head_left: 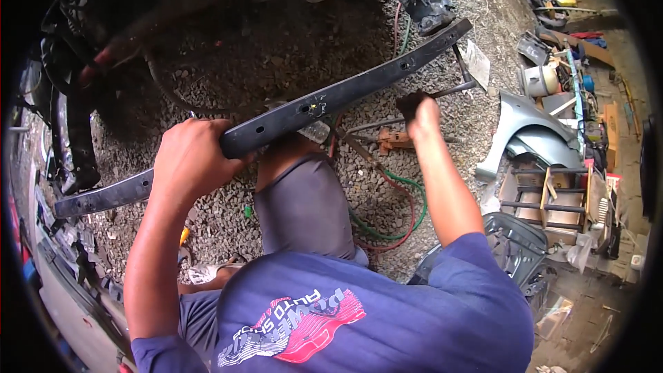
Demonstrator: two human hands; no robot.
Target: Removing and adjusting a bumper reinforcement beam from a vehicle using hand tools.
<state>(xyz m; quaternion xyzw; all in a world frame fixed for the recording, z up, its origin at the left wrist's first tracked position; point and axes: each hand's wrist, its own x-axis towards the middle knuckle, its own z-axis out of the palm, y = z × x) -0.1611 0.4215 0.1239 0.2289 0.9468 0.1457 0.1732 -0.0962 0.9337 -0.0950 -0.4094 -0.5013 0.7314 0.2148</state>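
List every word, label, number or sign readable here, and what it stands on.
Shirt: large pale lettering and a smaller red line, upside down in this view, beside a red car drawing; partly legible, but I won't copy wording.
Sheet: any print is too small to read.
Bar: pale and yellow marks, too small to make out.

Car-repair workshop — gravel ground (224, 224), loose silvery fender (512, 128), green hose (424, 202), wooden crate (510, 190) alongside
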